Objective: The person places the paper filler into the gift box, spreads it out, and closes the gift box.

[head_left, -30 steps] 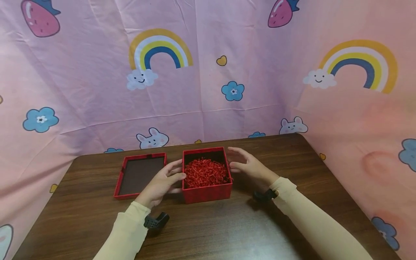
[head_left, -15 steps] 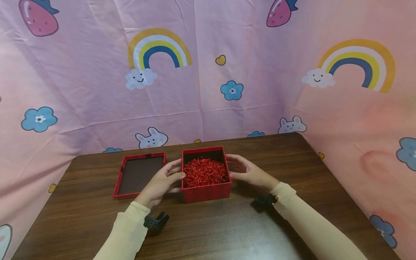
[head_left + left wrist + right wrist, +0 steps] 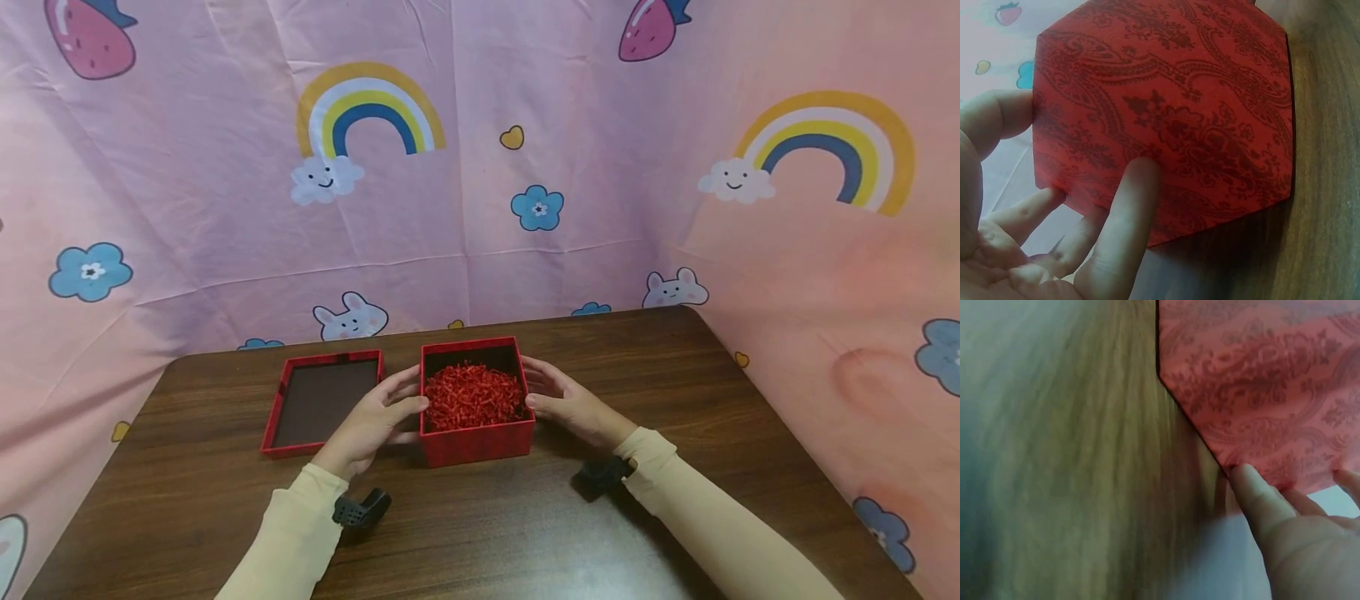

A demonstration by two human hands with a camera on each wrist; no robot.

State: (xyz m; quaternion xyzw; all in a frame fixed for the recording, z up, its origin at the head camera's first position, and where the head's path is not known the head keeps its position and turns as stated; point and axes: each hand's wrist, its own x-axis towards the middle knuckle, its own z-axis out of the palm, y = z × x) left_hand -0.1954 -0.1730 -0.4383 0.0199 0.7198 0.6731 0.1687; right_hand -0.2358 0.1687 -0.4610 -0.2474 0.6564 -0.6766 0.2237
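Observation:
A red patterned box (image 3: 480, 444) stands uncovered on the table, filled with red shredded paper (image 3: 476, 396). Along its left wall, my left hand (image 3: 375, 425) lays its extended fingers, with the thumb near the rim. In the left wrist view, fingertips (image 3: 1141, 172) touch the paisley-like side of the box. My right hand (image 3: 573, 404) touches the opposite wall, its thumb by the upper right edge. From the right wrist, fingertips (image 3: 1244, 475) show against the lower edge of the box. Neither hand wraps round it.
Left of the box lies its red-rimmed lid (image 3: 288, 452), dark inside facing up; the left hand partly overlaps it in the head view. A wooden table (image 3: 465, 533) lies under everything. Behind it and to the sides hangs a pink printed cloth (image 3: 480, 275).
My right hand has come in from the right and now touches the box's right wall. The left hand, box and lid have stayed put.

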